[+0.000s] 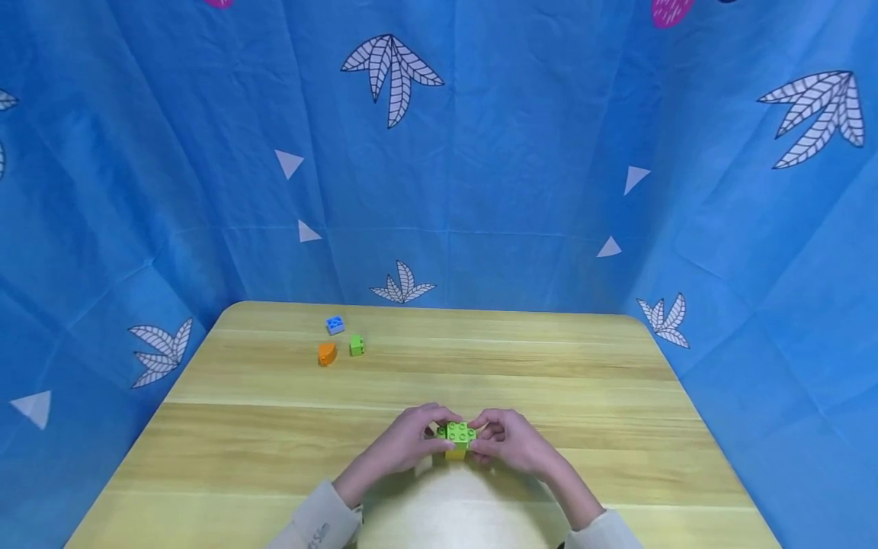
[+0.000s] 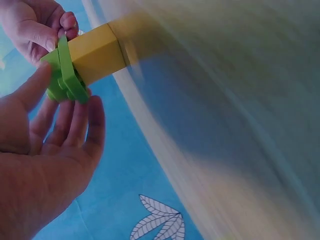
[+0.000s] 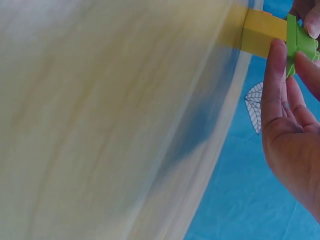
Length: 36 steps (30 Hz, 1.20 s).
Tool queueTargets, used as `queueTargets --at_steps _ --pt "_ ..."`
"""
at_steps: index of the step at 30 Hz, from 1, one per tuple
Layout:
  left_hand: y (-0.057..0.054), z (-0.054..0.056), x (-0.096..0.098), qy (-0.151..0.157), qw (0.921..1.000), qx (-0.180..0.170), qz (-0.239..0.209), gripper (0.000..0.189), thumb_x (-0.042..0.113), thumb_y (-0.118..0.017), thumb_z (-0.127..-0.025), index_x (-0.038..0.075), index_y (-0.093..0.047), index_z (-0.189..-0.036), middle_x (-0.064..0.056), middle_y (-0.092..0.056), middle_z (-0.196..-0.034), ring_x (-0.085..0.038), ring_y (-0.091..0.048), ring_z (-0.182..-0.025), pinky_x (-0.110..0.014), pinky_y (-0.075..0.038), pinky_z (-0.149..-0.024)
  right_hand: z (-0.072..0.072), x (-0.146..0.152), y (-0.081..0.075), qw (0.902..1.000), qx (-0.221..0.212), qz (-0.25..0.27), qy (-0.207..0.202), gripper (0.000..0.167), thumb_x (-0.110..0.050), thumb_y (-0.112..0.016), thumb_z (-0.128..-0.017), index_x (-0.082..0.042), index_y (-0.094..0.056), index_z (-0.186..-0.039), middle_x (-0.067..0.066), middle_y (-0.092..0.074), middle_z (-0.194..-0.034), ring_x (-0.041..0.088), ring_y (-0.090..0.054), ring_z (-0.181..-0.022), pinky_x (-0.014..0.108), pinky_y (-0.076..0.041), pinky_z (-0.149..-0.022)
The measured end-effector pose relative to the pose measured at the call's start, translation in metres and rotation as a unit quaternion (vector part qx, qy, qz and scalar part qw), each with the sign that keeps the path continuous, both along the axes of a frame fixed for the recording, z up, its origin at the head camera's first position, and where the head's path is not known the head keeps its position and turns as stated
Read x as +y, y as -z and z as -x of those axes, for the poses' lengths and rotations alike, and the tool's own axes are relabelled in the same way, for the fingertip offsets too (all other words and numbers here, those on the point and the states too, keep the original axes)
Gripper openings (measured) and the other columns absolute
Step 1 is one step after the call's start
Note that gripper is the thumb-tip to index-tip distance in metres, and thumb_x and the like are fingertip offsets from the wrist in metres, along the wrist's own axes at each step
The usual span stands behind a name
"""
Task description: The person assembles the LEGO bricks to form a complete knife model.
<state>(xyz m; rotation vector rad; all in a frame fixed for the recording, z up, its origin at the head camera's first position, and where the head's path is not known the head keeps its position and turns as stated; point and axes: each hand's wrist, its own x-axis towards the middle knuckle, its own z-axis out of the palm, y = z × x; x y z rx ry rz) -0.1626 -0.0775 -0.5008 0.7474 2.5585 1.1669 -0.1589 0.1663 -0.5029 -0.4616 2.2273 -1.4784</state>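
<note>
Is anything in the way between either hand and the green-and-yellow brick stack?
Nothing visible: the left hand and right hand both hold the green-topped stack. The blue brick, orange piece and small green brick lie apart, far left.

Green block (image 1: 457,432), yellow block (image 2: 98,54), leaf-patterned cloth (image 1: 521,168)

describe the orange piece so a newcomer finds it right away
On the wooden table, look past the left hand toward the far left corner. The orange piece lies in a small cluster there; its colour and rounded edge set it apart from the blue brick and green brick beside it.
</note>
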Motion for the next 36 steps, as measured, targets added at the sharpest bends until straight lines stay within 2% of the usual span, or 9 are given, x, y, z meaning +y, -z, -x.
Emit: queueTargets --at_steps 4,7,9,12,16,19,23,27,36 --pt "0.002 0.008 -0.005 0.025 0.9988 -0.031 -0.028 0.046 0.022 -0.081 -0.089 0.022 -0.068 -0.133 0.006 -0.07 -0.119 -0.01 -0.063 -0.11 -0.023 -0.055 -0.093 -0.001 0.001 0.0 1.0 0.002 0.003 0.004 0.034 -0.007 -0.073 -0.094 0.006 -0.063 -0.123 0.014 -0.074 -0.093 0.026 -0.073 -0.079 0.033 -0.064 -0.071" --pt "0.001 0.02 -0.017 0.033 0.9965 -0.054 -0.054 0.057 0.02 -0.083 -0.087 0.021 -0.063 -0.14 0.0 -0.068 -0.132 -0.017 -0.063 -0.118 -0.033 -0.055 -0.101 -0.002 0.0 -0.001 0.9999 -0.003 0.01 0.008 0.034 -0.006 -0.073 -0.093 0.007 -0.063 -0.124 0.013 -0.074 -0.092 0.025 -0.073 -0.078 0.034 -0.064 -0.071" --pt "0.0 0.032 -0.031 0.008 0.9974 -0.045 -0.056 0.062 0.021 -0.083 -0.087 0.021 -0.059 -0.144 -0.003 -0.064 -0.14 -0.022 -0.061 -0.125 -0.041 -0.053 -0.106 -0.003 -0.001 -0.001 0.9998 -0.005 0.014 0.01 0.035 -0.006 -0.073 -0.093 0.008 -0.062 -0.124 0.014 -0.074 -0.092 0.025 -0.073 -0.078 0.034 -0.064 -0.071" --pt "0.002 0.052 -0.055 -0.071 0.9964 -0.007 -0.046 0.062 0.021 -0.081 -0.089 0.022 -0.057 -0.147 -0.004 -0.06 -0.147 -0.029 -0.057 -0.131 -0.05 -0.05 -0.109 -0.003 -0.002 -0.001 0.9998 -0.005 0.015 0.011 0.036 -0.005 -0.072 -0.093 0.008 -0.062 -0.125 0.014 -0.075 -0.092 0.024 -0.074 -0.078 0.034 -0.064 -0.073" --pt "0.009 0.076 -0.085 -0.182 0.9821 0.041 -0.026 0.061 0.016 -0.078 -0.093 0.02 -0.055 -0.149 -0.01 -0.054 -0.154 -0.038 -0.049 -0.14 -0.058 -0.045 -0.113 -0.002 -0.002 -0.001 0.9998 -0.005 0.012 0.012 0.036 -0.005 -0.072 -0.093 0.008 -0.062 -0.125 0.014 -0.074 -0.092 0.026 -0.074 -0.079 0.035 -0.064 -0.073" --pt "0.013 0.089 -0.101 -0.225 0.9726 0.052 -0.024 0.062 0.012 -0.075 -0.095 0.015 -0.051 -0.152 -0.017 -0.049 -0.156 -0.043 -0.042 -0.145 -0.062 -0.041 -0.115 -0.002 -0.001 -0.001 0.9998 -0.009 0.016 0.011 0.037 -0.006 -0.073 -0.093 0.009 -0.061 -0.125 0.015 -0.074 -0.092 0.028 -0.073 -0.08 0.036 -0.064 -0.073" --pt "0.015 0.101 -0.11 -0.25 0.9664 0.052 -0.025 0.064 0.01 -0.073 -0.096 0.008 -0.046 -0.154 -0.024 -0.041 -0.159 -0.048 -0.037 -0.145 -0.065 -0.035 -0.118 -0.002 0.001 0.0 0.9996 -0.014 0.021 0.012 0.038 -0.006 -0.073 -0.094 0.009 -0.061 -0.126 0.016 -0.074 -0.093 0.029 -0.074 -0.081 0.036 -0.064 -0.073" --pt "0.016 0.112 -0.113 -0.266 0.9632 0.035 -0.02 0.065 0.009 -0.071 -0.096 0.008 -0.044 -0.155 -0.025 -0.035 -0.163 -0.047 -0.03 -0.15 -0.063 -0.027 -0.123 -0.002 0.002 0.0 0.9995 -0.017 0.025 0.013 0.038 -0.006 -0.072 -0.094 0.01 -0.06 -0.126 0.017 -0.074 -0.093 0.028 -0.074 -0.08 0.035 -0.064 -0.072" --pt "0.02 0.126 -0.117 -0.279 0.9601 -0.004 0.02 0.057 0.007 -0.061 -0.102 0.003 -0.041 -0.156 -0.028 -0.035 -0.162 -0.048 -0.035 -0.148 -0.061 -0.031 -0.122 -0.003 0.0 -0.002 0.9996 -0.017 0.016 0.015 0.037 -0.007 -0.073 -0.093 0.008 -0.062 -0.125 0.015 -0.074 -0.093 0.029 -0.073 -0.08 0.037 -0.064 -0.072"
